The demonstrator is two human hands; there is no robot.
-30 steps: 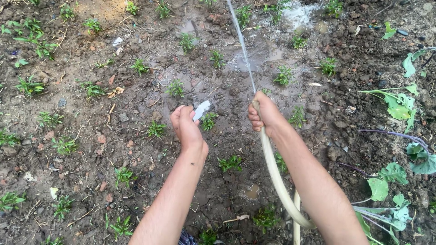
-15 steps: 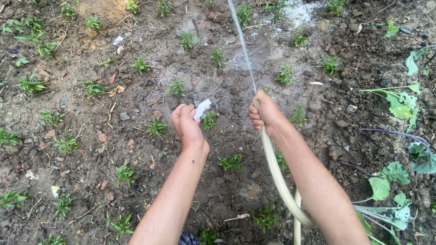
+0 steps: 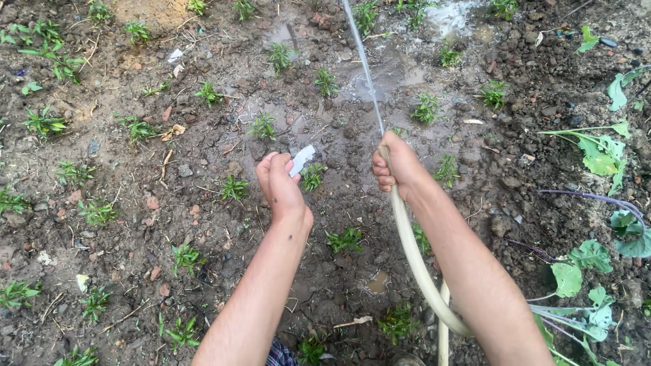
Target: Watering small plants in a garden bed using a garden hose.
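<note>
1. The hose is gripped at its end in the clenched right hand; a thin water jet is thrown up the bed.
2. A small pale scrap is pinched in the closed left hand, above a seedling.
3. The jet is best kept low and swept, judging by the puddles near the far seedlings.
4. The dry soil on the left is better reached next.

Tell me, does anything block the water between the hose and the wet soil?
Nothing visible does. The right hand holds the hose, and the water stream runs clear over the seedlings to the puddle.
</note>
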